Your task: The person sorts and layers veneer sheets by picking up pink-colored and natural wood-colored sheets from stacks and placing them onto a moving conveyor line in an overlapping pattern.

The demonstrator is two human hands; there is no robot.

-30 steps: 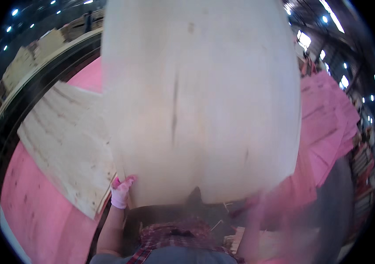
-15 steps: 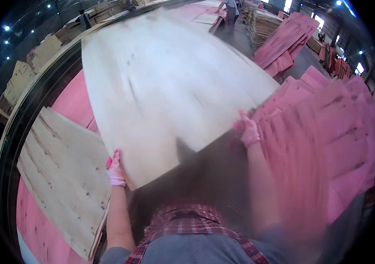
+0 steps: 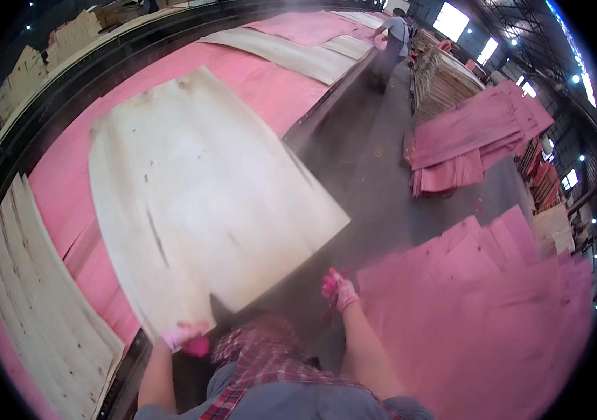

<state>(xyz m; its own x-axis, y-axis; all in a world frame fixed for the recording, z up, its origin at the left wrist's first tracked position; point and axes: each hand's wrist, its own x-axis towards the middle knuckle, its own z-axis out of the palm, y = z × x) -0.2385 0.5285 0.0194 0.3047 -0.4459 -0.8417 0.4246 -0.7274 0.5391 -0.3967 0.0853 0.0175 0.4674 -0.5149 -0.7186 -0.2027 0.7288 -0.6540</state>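
Observation:
A pale wood veneer sheet (image 3: 207, 203) with dark streaks and a notch in its near edge extends over the pink sheets on the left. My left hand (image 3: 190, 337), in a pink-stained glove, is closed at the sheet's near left corner; the fingers are partly blurred. My right hand (image 3: 339, 288), gloved the same way, is off the sheet, to the right of its near edge. Its fingers are loosely bent and apart, with no sheet between them. Beside that hand on the right spreads a fanned stack of pink veneer sheets (image 3: 466, 315).
Another pale veneer sheet (image 3: 46, 301) lies at far left on pink sheets (image 3: 242, 80) covering a long table. A dark rail (image 3: 53, 105) edges its far side. A person (image 3: 391, 45) stands by its far end. Pink sheets (image 3: 477, 133) and a veneer stack (image 3: 445, 84) stand across the floor.
The pale sheet has moved left and lower in view. My right hand has let go of its near edge and come closer to my body. My left hand is lower, at the corner.

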